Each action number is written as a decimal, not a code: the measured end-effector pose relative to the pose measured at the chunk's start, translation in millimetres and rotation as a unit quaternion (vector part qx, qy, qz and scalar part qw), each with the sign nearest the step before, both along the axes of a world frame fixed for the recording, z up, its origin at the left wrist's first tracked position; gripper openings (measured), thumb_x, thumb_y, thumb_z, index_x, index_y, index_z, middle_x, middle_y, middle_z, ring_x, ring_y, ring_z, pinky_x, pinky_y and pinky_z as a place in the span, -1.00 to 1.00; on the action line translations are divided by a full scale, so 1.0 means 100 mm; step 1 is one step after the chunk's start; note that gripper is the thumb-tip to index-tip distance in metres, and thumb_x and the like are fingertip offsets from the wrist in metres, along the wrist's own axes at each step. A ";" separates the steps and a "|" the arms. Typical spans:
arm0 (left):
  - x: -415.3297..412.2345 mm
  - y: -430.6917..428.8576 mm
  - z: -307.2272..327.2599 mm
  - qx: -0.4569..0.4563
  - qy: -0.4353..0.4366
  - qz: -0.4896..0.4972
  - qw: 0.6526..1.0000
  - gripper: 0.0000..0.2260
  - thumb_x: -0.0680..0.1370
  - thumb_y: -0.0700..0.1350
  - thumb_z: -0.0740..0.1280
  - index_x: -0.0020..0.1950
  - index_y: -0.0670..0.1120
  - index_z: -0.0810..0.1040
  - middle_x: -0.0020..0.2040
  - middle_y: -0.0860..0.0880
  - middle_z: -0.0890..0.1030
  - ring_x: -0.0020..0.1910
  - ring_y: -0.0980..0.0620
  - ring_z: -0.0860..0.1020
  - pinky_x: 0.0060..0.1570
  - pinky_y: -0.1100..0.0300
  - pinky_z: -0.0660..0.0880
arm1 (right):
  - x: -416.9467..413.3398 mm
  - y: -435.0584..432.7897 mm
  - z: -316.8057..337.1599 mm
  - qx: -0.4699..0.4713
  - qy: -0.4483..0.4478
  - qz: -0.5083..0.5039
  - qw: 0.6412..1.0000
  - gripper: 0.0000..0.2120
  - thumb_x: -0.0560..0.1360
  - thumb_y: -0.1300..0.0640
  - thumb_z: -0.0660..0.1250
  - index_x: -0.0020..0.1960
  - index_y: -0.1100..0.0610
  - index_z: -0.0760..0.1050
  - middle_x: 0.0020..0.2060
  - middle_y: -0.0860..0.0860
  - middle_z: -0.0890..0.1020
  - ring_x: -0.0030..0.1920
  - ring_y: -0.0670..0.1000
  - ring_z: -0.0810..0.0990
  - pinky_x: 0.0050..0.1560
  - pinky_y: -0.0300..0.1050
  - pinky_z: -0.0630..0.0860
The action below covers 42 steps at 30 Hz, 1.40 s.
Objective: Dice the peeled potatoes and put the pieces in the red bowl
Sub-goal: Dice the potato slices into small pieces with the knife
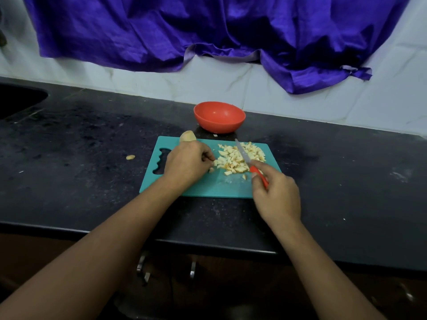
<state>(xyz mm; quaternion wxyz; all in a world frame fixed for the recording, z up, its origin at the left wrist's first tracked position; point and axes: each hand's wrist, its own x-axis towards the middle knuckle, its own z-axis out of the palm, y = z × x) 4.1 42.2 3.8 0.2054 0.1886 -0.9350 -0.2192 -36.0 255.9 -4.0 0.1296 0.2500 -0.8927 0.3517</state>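
Centrally, diced potato pile [239, 158] between left hand [187, 163], grasp unclear, and right hand [276, 195] around knife handle [254, 169].

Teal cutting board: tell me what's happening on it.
A person is dicing potatoes. The right hand grips a red-handled knife, blade over the pile of diced potato pieces on the teal plastic cutting board. The left hand, fingers curled, is at the pile's left edge; whether it pinches a piece is unclear. A peeled potato waits at the board's far-left corner. No pieces show in the round red bowl behind.
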 end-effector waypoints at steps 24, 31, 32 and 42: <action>-0.71 -0.13 0.37 0.125 -0.212 -0.076 0.966 -0.89 0.57 -0.09 0.48 0.03 -0.10 0.69 -0.01 -0.04 0.67 -0.09 0.01 0.60 -0.20 0.17 0.59 | 0.02 -0.04 -0.02 0.045 0.023 -0.002 0.999 -0.63 0.64 -0.04 0.24 0.43 -0.15 0.51 -0.30 -0.12 0.61 -0.40 -0.13 0.49 -0.30 -0.11 0.51; -0.71 -0.09 0.33 0.107 -0.175 -0.090 0.975 -0.97 0.56 -0.10 0.49 -0.02 -0.02 0.69 -0.08 0.06 0.65 -0.09 0.10 0.59 -0.27 0.24 0.48 | 0.02 -0.05 -0.03 0.045 0.025 -0.004 0.999 -0.63 0.64 -0.03 0.25 0.44 -0.14 0.50 -0.29 -0.12 0.63 -0.41 -0.12 0.48 -0.30 -0.08 0.56; -0.70 -0.09 0.31 0.105 -0.163 -0.093 0.977 -0.95 0.55 -0.10 0.50 0.00 0.00 0.68 -0.07 0.08 0.63 -0.07 0.11 0.58 -0.26 0.24 0.47 | 0.01 -0.05 -0.03 0.044 0.026 -0.004 0.999 -0.63 0.64 -0.03 0.25 0.44 -0.13 0.50 -0.30 -0.12 0.62 -0.42 -0.13 0.46 -0.32 -0.09 0.54; -0.71 -0.10 0.34 0.102 -0.229 -0.136 0.958 -0.88 0.60 -0.03 0.44 0.03 -0.06 0.68 0.00 -0.03 0.70 -0.01 -0.01 0.62 -0.20 0.18 0.53 | 0.02 -0.05 -0.03 0.040 0.026 -0.007 0.999 -0.63 0.63 -0.02 0.25 0.43 -0.13 0.51 -0.32 -0.13 0.62 -0.42 -0.12 0.49 -0.29 -0.07 0.57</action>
